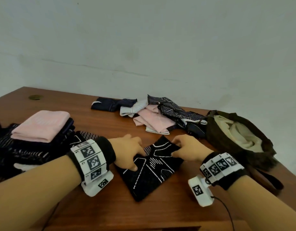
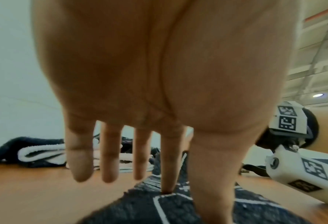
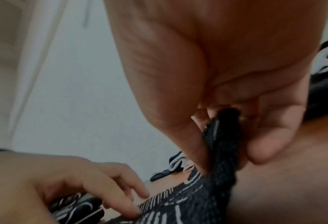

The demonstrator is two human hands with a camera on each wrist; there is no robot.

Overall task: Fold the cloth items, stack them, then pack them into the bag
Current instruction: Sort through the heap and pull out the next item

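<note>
A black cloth with white line pattern (image 1: 149, 170) lies in the middle of the wooden table (image 1: 110, 124), partly folded. My left hand (image 1: 130, 155) presses on its left part with the index tip and thumb down on the fabric (image 2: 178, 209); the other fingers (image 2: 109, 159) are straight and off it. My right hand (image 1: 179, 147) pinches the cloth's far right edge between thumb and fingers (image 3: 222, 144) and lifts that edge a little. A stack of folded cloths with a pink one on top (image 1: 42, 125) sits at the left. The dark brown bag (image 1: 240, 139) stands at the right, mouth open.
A heap of unfolded pink, white and dark cloths (image 1: 157, 117) lies at the back of the table, also in the left wrist view (image 2: 44, 151). The bag's strap (image 1: 269, 179) trails toward the table's right edge. A pale wall stands close behind.
</note>
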